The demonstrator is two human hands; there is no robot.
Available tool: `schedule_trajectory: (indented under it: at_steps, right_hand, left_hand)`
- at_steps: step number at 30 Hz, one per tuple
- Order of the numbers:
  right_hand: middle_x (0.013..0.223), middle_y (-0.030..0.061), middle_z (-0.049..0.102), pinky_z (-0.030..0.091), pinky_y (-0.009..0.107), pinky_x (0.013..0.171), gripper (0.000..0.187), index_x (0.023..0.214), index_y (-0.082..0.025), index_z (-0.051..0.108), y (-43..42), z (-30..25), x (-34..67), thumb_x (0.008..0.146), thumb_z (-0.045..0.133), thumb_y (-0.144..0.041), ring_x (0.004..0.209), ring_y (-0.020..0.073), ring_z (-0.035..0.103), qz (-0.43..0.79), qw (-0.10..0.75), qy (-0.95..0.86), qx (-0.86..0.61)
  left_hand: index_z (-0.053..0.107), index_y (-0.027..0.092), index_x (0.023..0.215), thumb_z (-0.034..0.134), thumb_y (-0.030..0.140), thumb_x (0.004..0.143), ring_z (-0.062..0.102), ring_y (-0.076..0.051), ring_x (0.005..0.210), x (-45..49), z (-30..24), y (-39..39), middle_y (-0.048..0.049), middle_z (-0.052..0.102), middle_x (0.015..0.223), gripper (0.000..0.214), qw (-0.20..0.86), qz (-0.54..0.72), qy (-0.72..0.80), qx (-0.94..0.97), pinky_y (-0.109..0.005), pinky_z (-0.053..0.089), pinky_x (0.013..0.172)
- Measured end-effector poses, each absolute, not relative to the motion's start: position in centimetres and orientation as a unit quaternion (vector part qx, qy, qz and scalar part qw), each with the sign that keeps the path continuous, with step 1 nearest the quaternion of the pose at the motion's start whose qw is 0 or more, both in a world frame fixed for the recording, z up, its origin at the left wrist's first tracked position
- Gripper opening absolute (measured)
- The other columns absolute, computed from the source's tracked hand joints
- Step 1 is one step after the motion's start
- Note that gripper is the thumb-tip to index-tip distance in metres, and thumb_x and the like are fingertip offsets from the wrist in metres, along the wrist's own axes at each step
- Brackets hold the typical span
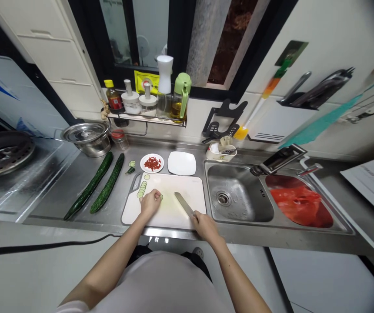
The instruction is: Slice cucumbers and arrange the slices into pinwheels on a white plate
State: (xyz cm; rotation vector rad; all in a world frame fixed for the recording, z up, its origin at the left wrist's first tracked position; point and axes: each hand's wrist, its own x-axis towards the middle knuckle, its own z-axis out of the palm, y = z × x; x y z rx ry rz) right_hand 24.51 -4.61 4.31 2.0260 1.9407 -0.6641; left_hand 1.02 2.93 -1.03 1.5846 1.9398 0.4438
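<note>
My left hand (150, 201) rests on the white cutting board (187, 191) with its fingers pinched on a small cucumber piece (161, 197). A row of thin cucumber slices (141, 189) lies just left of that hand. My right hand (204, 224) grips the handle of a kitchen knife (183, 204). Its blade points up and left over the board, apart from the cucumber piece.
Two whole cucumbers (100, 184) lie left of the board. Behind it stand a small dish of chopped red pieces (152, 163) and a square white plate (181, 163). The sink (239, 198) is at right, with a red bag (299, 204) beyond. A steel pot (87, 137) and condiment shelf (148, 115) are at the back.
</note>
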Motion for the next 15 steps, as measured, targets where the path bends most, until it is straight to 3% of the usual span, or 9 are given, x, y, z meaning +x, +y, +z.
schedule_trajectory:
  at_steps: [15]
  right_hand:
    - [0.103, 0.0102, 0.068, 0.037, 0.027, 0.07, 0.032, 0.107, -0.022, 0.058, -4.0, 3.7, 23.7, 0.096, 0.031, -0.037, 0.094, 0.0213, 0.063, -0.236, 0.129, 0.681, 0.681]
  left_hand:
    - [0.064, 0.026, 0.096, 0.054, 0.03, 0.081, 0.063, -0.023, 0.089, -6.0, -1.9, 1.9, -0.0024, 0.072, 0.091, 0.019, 0.24, 0.191, 0.814, 0.493, -0.038, 0.035, 0.086]
